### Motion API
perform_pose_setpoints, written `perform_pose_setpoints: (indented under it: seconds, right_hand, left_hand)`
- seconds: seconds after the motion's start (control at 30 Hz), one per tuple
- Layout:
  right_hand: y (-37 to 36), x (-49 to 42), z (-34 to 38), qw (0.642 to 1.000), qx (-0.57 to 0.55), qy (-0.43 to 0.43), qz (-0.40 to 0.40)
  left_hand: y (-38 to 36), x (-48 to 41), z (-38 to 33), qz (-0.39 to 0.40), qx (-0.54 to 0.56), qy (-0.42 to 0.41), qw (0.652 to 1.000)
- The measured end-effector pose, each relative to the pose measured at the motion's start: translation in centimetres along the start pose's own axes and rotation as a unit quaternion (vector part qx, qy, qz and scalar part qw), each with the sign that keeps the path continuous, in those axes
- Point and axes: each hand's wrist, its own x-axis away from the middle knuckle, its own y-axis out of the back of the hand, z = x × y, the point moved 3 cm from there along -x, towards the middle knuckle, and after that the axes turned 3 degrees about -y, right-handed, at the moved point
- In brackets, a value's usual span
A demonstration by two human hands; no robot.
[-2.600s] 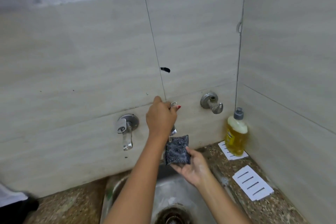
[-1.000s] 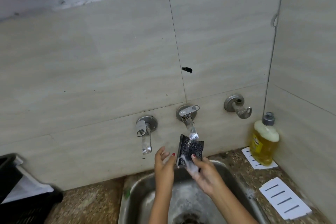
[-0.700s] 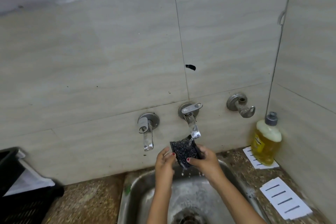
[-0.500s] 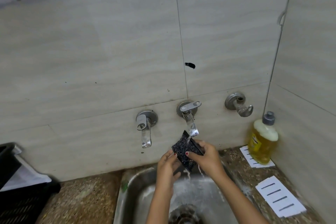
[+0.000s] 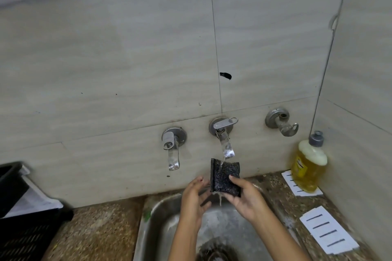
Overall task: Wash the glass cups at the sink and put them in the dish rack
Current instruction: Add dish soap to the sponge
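Holding a dark scrubbing pad (image 5: 226,178) upright under the stream, the right hand (image 5: 248,199) pinches its lower end, thumb across the front and fingers behind. The left hand (image 5: 194,197) is loosely spread at the pad's left edge; whether its fingertips touch it I cannot tell. Water runs from the middle tap (image 5: 225,144) over the pad and drips into the steel sink (image 5: 148,216).

To my eye this is wetting the scrubber before any washing: no glass cups are in sight. Next, I'd guess, comes soap from the yellow bottle (image 5: 308,167) on the speckled surface (image 5: 280,197) to the right, then fetching a cup. A black slatted crate (image 5: 19,237) at the far left may be the dish rack. Nothing seems to block either reach; a white slotted piece (image 5: 328,231) lies near the bottle.
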Motion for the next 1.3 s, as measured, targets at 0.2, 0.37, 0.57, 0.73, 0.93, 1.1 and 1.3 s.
perform_pose_setpoints:
  seconds: [0.2, 0.37, 0.57, 0.73, 0.93, 1.1, 1.3]
  right_hand:
    - [0.8, -0.4, -1.4, 0.999, -0.031, -0.026, 0.006]
    - [1.7, -0.9, -0.8, 0.965, 0.211, 0.140, -0.063]
    - [1.2, -0.1, 0.1, 0.780, 0.487, 0.392, 0.025]
    - [1.9, -0.1, 1.1, 0.624, 0.673, 0.382, 0.111]
    - [1.7, 1.1, 4.5, 0.667, 0.649, 0.365, 0.023]
    - [-2.9, 2.7, 8.1, 0.701, 0.579, 0.414, 0.031]
    - [-8.8, 4.4, 10.7, 0.596, 0.673, 0.435, 0.059]
  left_hand:
    - [1.0, 0.2, 0.1, -0.015, -0.015, -0.001, 1.000]
    - [1.2, 0.2, 0.5, -0.040, -0.047, 0.003, 0.998]
    - [-1.1, 0.0, 0.6, 0.078, 0.121, 0.192, 0.971]
    - [-1.9, -1.0, 0.6, 0.077, 0.147, 0.156, 0.974]
    - [-2.1, -3.0, 1.1, 0.019, 0.056, 0.039, 0.998]
    - [-3.7, -3.0, 1.2, 0.022, 0.041, 0.039, 0.998]
    - [-5.1, -1.5, 2.4, 0.044, 0.207, 0.156, 0.965]
